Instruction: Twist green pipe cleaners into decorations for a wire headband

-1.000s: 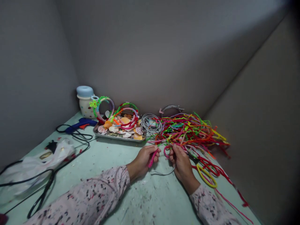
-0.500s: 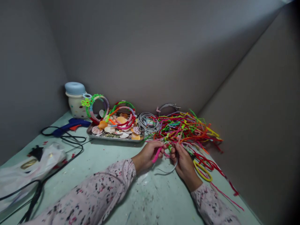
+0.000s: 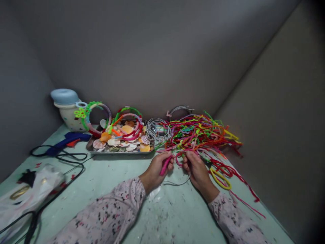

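Holding pieces over the middle of the tabletop (image 3: 162,217): left hand (image 3: 155,167) pinching a pink fuzzy end (image 3: 165,165), right hand (image 3: 199,173) closed on a pink strand (image 3: 178,160), grey wire (image 3: 177,184) trailing out. Hands just parted slightly; strand probably being drawn through, unfinished. Pink end's long axis slants near-left to far-right, tip pointing near; wire tail curves left.

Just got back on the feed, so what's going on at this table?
A person's left hand holds a bright pink fuzzy piece, while the right hand holds a gray wire whose loose end curves toward the left hand. A small pink loop shows between the hands. Farther back, a metal tray holds shells, and a tangled pile of colorful fuzzy strips lies to its right.
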The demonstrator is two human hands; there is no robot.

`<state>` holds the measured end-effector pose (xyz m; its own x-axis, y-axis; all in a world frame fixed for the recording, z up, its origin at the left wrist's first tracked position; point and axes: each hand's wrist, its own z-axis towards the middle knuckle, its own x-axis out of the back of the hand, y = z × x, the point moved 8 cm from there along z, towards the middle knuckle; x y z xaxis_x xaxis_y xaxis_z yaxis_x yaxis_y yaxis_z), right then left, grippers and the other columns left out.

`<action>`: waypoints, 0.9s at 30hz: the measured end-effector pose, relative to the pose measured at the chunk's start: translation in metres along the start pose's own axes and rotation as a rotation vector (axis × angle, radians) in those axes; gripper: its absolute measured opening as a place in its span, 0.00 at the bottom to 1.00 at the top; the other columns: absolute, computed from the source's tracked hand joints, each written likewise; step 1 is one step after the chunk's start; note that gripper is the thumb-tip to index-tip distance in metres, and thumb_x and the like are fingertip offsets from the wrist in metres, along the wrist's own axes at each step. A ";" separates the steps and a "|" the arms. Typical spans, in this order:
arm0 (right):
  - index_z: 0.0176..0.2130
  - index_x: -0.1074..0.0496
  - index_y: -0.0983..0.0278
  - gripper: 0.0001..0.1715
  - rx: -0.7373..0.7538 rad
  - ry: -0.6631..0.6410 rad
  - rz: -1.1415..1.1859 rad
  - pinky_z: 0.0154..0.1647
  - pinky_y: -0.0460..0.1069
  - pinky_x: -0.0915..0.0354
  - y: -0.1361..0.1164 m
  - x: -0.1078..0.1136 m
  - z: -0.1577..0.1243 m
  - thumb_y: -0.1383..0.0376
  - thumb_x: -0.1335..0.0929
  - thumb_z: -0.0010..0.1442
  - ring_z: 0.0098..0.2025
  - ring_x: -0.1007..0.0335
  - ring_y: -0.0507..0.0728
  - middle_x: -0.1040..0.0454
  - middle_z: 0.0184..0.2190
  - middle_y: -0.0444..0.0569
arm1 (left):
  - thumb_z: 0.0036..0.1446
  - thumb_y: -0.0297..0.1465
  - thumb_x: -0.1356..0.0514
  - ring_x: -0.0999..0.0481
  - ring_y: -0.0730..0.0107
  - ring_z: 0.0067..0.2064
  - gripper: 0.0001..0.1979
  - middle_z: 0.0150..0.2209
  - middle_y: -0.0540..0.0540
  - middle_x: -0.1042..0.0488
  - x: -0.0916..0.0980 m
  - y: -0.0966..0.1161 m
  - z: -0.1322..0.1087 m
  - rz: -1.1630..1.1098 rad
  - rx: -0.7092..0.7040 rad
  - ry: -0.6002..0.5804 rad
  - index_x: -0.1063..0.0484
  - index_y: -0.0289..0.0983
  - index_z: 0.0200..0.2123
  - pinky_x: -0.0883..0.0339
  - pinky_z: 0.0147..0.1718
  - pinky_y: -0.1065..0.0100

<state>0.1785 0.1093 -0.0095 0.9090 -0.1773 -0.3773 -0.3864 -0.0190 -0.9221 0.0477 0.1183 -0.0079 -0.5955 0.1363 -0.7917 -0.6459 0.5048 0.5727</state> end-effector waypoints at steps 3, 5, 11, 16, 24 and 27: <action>0.31 0.30 0.63 0.18 0.025 0.014 0.013 0.17 0.37 0.41 -0.002 0.001 0.000 0.54 0.25 0.51 0.18 0.41 0.44 0.33 0.21 0.38 | 0.57 0.27 0.43 0.34 0.79 0.19 0.06 0.23 0.48 0.31 0.002 0.003 0.000 -0.010 -0.018 0.032 0.32 0.32 0.29 0.39 0.18 0.78; 0.29 0.31 0.63 0.18 0.024 0.009 0.009 0.17 0.37 0.42 -0.001 0.001 0.000 0.54 0.25 0.52 0.18 0.41 0.43 0.33 0.20 0.38 | 0.57 0.27 0.43 0.34 0.79 0.19 0.05 0.23 0.48 0.31 0.000 0.004 0.001 0.019 -0.028 0.009 0.32 0.32 0.29 0.39 0.18 0.78; 0.28 0.31 0.63 0.18 0.033 -0.014 0.018 0.17 0.38 0.42 -0.001 0.000 0.000 0.53 0.26 0.51 0.18 0.42 0.44 0.34 0.19 0.38 | 0.54 0.26 0.41 0.35 0.81 0.18 0.05 0.21 0.50 0.32 -0.003 0.005 0.000 0.105 -0.052 -0.006 0.34 0.32 0.27 0.43 0.17 0.79; 0.27 0.31 0.63 0.17 0.042 -0.013 0.027 0.16 0.38 0.43 -0.002 0.000 0.000 0.54 0.26 0.53 0.18 0.41 0.44 0.34 0.19 0.38 | 0.52 0.27 0.39 0.38 0.83 0.16 0.08 0.20 0.52 0.35 -0.004 0.007 -0.001 0.172 -0.067 -0.019 0.36 0.33 0.25 0.47 0.16 0.79; 0.28 0.31 0.63 0.18 0.025 0.010 0.079 0.15 0.37 0.42 -0.002 0.001 0.000 0.54 0.25 0.50 0.16 0.44 0.43 0.35 0.18 0.36 | 0.55 0.29 0.39 0.36 0.82 0.18 0.07 0.23 0.50 0.32 -0.002 0.004 -0.001 0.132 -0.049 -0.029 0.34 0.32 0.28 0.44 0.17 0.79; 0.28 0.32 0.62 0.19 0.022 0.025 0.090 0.15 0.38 0.40 -0.003 0.002 -0.001 0.54 0.24 0.49 0.15 0.45 0.43 0.35 0.18 0.36 | 0.57 0.29 0.41 0.34 0.81 0.20 0.06 0.24 0.48 0.31 -0.001 0.003 -0.001 0.087 -0.030 -0.018 0.32 0.32 0.30 0.42 0.18 0.79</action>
<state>0.1812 0.1076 -0.0075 0.8665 -0.2019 -0.4566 -0.4624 0.0201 -0.8864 0.0456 0.1189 -0.0053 -0.6413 0.1943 -0.7422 -0.6063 0.4645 0.6455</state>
